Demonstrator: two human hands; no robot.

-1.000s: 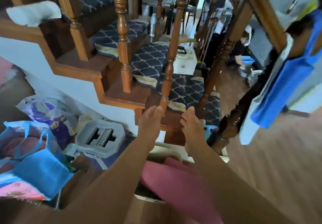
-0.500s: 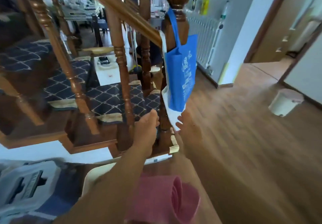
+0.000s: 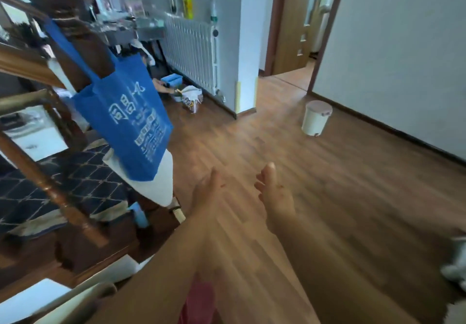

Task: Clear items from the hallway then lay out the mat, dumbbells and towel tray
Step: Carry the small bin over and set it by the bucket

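Down low, the pink mat [image 3: 199,298] peeked out between your arms [image 3: 156,273]. Your left hand [image 3: 209,192] and right hand [image 3: 274,192] were held out over the floor [image 3: 327,172], fingers straight and loose, holding nothing. A blue bag [image 3: 126,122] hung by the stairs [image 3: 50,185].

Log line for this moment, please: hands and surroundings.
left hand: open, empty; right hand: open, empty; blue bag: hangs left of hands; white bin: on floor ahead
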